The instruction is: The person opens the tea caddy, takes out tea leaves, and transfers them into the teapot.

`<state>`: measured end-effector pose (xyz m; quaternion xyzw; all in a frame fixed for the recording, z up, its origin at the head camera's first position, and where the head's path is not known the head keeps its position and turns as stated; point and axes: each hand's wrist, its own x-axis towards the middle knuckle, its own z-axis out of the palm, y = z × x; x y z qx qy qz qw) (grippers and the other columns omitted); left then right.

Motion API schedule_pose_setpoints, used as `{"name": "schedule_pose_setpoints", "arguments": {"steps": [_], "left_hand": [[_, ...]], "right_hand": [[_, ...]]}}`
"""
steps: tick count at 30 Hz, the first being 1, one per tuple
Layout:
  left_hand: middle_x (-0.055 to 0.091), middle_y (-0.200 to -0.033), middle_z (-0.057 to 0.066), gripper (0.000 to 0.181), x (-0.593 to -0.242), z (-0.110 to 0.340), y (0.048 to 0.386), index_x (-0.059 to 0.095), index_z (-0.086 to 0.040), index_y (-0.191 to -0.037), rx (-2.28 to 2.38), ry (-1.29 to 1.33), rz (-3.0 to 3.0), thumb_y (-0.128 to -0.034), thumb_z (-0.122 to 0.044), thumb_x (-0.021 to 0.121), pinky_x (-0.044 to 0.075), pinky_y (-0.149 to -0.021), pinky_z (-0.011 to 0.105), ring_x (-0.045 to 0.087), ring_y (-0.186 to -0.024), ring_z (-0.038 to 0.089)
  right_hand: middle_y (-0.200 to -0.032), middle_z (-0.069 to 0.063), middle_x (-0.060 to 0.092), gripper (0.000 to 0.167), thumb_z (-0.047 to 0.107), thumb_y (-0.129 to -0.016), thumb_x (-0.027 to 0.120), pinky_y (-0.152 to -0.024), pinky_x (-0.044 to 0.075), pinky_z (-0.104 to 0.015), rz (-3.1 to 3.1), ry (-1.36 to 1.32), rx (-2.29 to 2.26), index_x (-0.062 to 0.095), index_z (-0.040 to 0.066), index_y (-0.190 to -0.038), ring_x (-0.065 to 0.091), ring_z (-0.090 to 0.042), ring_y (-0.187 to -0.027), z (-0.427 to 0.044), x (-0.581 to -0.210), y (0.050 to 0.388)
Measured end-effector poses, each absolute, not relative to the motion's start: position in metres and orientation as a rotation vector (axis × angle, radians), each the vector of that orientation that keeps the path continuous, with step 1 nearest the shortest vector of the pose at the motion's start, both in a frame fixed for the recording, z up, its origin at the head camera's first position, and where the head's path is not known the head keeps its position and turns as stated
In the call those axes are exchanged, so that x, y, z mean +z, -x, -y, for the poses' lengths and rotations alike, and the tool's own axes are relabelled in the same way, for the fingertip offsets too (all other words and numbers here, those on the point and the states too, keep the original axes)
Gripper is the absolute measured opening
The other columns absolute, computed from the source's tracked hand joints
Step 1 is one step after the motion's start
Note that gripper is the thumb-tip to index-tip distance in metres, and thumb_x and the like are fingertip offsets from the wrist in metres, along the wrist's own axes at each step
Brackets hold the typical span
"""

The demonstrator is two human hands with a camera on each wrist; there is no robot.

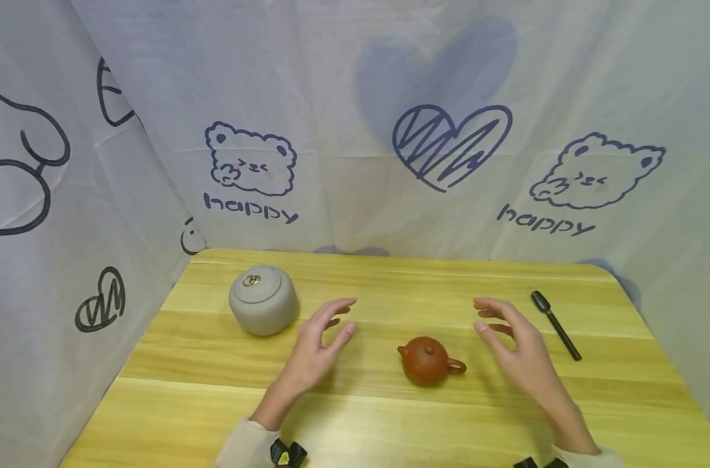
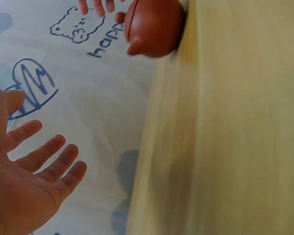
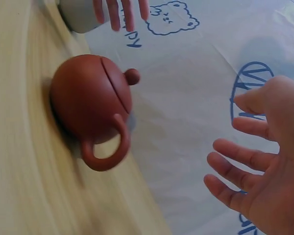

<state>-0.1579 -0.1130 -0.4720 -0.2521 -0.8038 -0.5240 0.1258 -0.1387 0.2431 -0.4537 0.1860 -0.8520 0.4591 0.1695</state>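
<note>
A reddish-brown teapot (image 1: 425, 361) with a lid knob stands upright on the wooden table, its spout to the left and its handle to the right. My left hand (image 1: 316, 349) is held to the left of it, fingers relaxed and apart from the thumb, touching nothing. On the handle side, my right hand (image 1: 520, 351) is likewise relaxed, with a gap between it and the teapot. In the right wrist view the teapot (image 3: 88, 98) shows its looped handle; the left wrist view shows its spout side (image 2: 157, 27).
A grey lidded jar (image 1: 264, 305) stands at the back left, beyond my left hand. A dark, slim scoop-like tool (image 1: 556, 326) lies right of my right hand. White cloth with drawings (image 1: 355, 195) hangs behind the table's back edge and along the left side.
</note>
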Motion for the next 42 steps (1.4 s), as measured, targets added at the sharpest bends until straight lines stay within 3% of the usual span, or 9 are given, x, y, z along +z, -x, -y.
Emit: {"name": "schedule_pose_setpoints", "arguments": {"steps": [8, 14, 23, 27, 35, 42], "left_hand": [[0.059, -0.141, 0.011, 0.046, -0.485, 0.09, 0.153, 0.058, -0.008, -0.143, -1.778, 0.693, 2.407, -0.1, -0.018, 0.07, 0.05, -0.106, 0.051, 0.057, -0.129, 0.032], [0.058, -0.143, 0.016, 0.053, -0.5, 0.074, 0.153, 0.057, -0.005, -0.142, -1.835, 0.746, 2.451, -0.0934, -0.009, 0.077, 0.051, -0.106, 0.048, 0.058, -0.128, 0.036], [0.055, -0.145, 0.019, 0.059, -0.513, 0.054, 0.15, 0.054, 0.002, -0.143, -2.088, 0.77, 2.439, -0.0905, -0.008, 0.079, 0.049, -0.108, 0.046, 0.057, -0.13, 0.038], [0.055, -0.145, 0.022, 0.059, -0.514, 0.046, 0.149, 0.054, 0.003, -0.143, -2.161, 0.743, 2.454, -0.0904, -0.007, 0.079, 0.05, -0.106, 0.044, 0.057, -0.131, 0.037], [0.061, -0.137, 0.024, 0.05, -0.52, 0.039, 0.152, 0.06, 0.007, -0.137, -2.311, 0.587, 2.409, -0.0904, 0.001, 0.076, 0.055, -0.098, 0.031, 0.06, -0.127, 0.037], [0.07, -0.124, 0.02, 0.034, -0.522, 0.038, 0.152, 0.07, 0.003, -0.127, -2.346, 0.532, 2.365, -0.0933, -0.001, 0.073, 0.058, -0.091, 0.028, 0.067, -0.117, 0.034]], "right_hand": [[-0.122, -0.015, 0.066, 0.026, -0.003, -0.101, 0.061, -0.091, 0.055, -0.018, 2.285, -0.57, 1.569, 0.065, 0.001, -0.127, 0.064, -0.018, -0.112, -0.23, -0.465, 0.141], [-0.119, -0.023, 0.065, 0.024, -0.007, -0.099, 0.062, -0.091, 0.056, -0.021, 2.231, -0.6, 1.721, 0.067, -0.002, -0.122, 0.066, -0.011, -0.108, -0.219, -0.479, 0.141], [-0.125, -0.022, 0.063, 0.024, 0.002, -0.099, 0.067, -0.089, 0.059, -0.028, 2.302, -0.491, 1.904, 0.066, -0.006, -0.122, 0.063, -0.026, -0.114, -0.205, -0.498, 0.137], [-0.128, -0.018, 0.064, 0.026, 0.006, -0.098, 0.069, -0.095, 0.057, -0.029, 2.334, -0.436, 1.938, 0.066, -0.005, -0.122, 0.061, -0.022, -0.117, -0.2, -0.503, 0.136], [-0.132, -0.017, 0.064, 0.029, 0.007, -0.096, 0.074, -0.097, 0.055, -0.027, 2.332, -0.391, 1.966, 0.069, -0.001, -0.123, 0.059, -0.014, -0.123, -0.195, -0.512, 0.137], [-0.133, -0.015, 0.064, 0.025, 0.008, -0.093, 0.077, -0.092, 0.058, -0.03, 2.337, -0.388, 1.918, 0.075, 0.007, -0.118, 0.059, -0.012, -0.124, -0.19, -0.518, 0.134]]}}
